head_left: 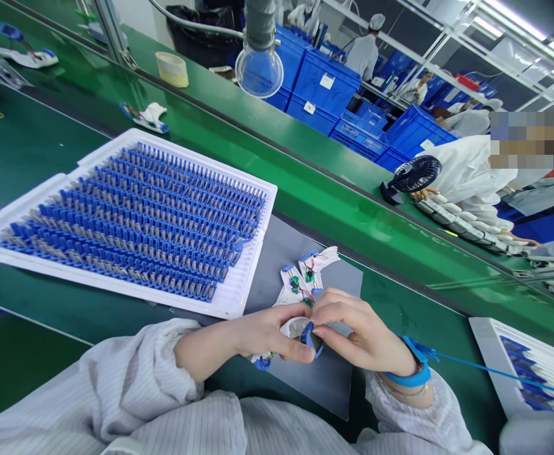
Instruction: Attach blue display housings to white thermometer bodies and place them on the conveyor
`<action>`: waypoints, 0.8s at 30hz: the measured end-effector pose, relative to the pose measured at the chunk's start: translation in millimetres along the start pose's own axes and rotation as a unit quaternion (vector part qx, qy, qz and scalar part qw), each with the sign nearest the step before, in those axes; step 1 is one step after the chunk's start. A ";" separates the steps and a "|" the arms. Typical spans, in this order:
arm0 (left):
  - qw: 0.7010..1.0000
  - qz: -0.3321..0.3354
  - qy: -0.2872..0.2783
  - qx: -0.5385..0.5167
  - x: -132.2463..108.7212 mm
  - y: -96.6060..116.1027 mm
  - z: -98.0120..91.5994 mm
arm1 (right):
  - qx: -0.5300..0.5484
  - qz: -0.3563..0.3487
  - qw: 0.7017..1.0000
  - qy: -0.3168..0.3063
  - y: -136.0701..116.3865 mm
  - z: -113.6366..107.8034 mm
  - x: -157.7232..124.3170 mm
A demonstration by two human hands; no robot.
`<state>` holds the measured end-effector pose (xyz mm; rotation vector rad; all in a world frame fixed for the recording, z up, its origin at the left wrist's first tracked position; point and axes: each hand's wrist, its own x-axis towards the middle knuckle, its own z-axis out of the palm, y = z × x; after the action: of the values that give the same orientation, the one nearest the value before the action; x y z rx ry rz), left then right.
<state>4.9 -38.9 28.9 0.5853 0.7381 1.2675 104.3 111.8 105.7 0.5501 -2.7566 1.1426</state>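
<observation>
Your white striped smock sleeves point(92, 404) crowd the foreground as your left hand point(262, 335) and right hand point(357, 332) grip a small blue-and-white part point(311, 338) in a tight fingertip pinch, your fingers hiding much of it. A blue wrist strap point(407, 374) circles your right wrist, its blue cord point(495, 371) running toward a second white tray point(483, 341). Just beyond your hands, white-backed pieces with tiny green circuit boards point(304, 278) and fine red wires lie on a gray mat point(338, 278). A dragging cuff or finger could snag those wires, and too hard a pinch could crack the part. A slip could send it off the mat onto the green bench point(54, 139). Beside the mat, a white tray point(210, 161) holds dense rows of blue-and-metal parts point(135, 221) that a careless elbow could scatter. Past a green conveyor point(334, 196), a co-worker in a white smock point(467, 170) sits near a black desk fan point(414, 174) and stacked blue crates point(324, 82).
</observation>
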 end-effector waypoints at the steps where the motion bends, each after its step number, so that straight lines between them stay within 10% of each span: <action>1: 1.000 -0.003 0.003 -0.008 -0.2 0.9 0.5 | 0.000 0.001 1.000 -0.001 -0.5 -0.2 -0.9; 11: 0.994 0.017 0.036 -0.104 -0.6 2.9 2.6 | 0.001 0.007 0.998 0.055 -2.7 3.3 -16.7; 17: 0.991 0.040 0.050 -0.114 0.0 3.9 1.6 | -0.189 -0.079 0.966 0.160 5.5 16.3 -20.6; 24: 0.993 0.059 0.057 -0.083 1.7 0.3 2.0 | -0.247 -0.117 0.953 0.135 13.9 21.3 -21.6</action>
<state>6.5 -37.2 30.1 0.4273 0.6918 1.4656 120.0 112.1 76.3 0.5804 -2.5130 0.4121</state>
